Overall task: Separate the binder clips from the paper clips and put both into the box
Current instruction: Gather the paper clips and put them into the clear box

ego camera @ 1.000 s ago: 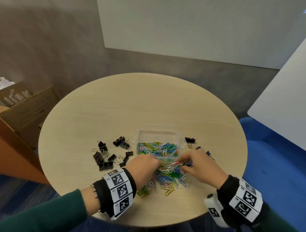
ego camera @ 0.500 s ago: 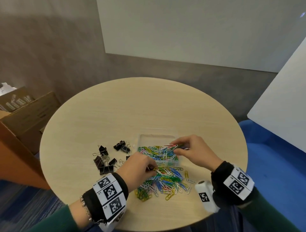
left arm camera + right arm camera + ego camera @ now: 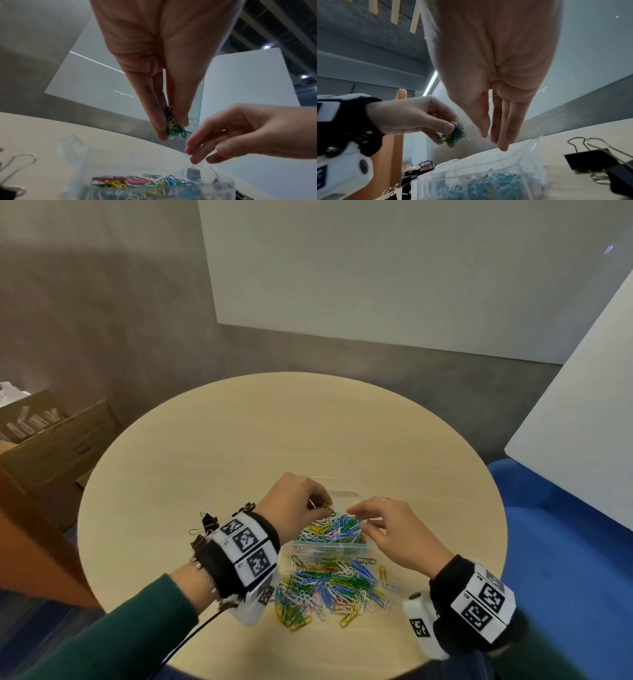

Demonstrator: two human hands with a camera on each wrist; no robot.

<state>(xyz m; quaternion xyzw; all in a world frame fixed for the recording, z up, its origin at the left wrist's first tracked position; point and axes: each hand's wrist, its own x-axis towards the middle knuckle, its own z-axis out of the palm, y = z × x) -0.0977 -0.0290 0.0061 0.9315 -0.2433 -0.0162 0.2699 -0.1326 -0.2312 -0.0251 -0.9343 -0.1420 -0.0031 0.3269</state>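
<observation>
A clear plastic box (image 3: pixel 327 546) half full of coloured paper clips stands on the round table (image 3: pixel 239 446). A loose pile of paper clips (image 3: pixel 332 589) lies just in front of it. Black binder clips (image 3: pixel 208 523) lie left of the box, partly hidden by my left wrist. My left hand (image 3: pixel 323 508) hovers over the box's far left part and pinches a small bunch of green and yellow paper clips (image 3: pixel 175 128). My right hand (image 3: pixel 356 518) hangs above the box (image 3: pixel 488 174) with straight fingers (image 3: pixel 502 142) and nothing in them.
More black binder clips (image 3: pixel 590 159) lie on the table right of the box. Cardboard boxes (image 3: pixel 51 440) and an orange panel stand off the table to the left. A blue seat (image 3: pixel 565 559) is at the right.
My left hand has lifted from the loose pile to above the box with a bunch of paper clips. My right hand, over the box, has let go of its clips.
</observation>
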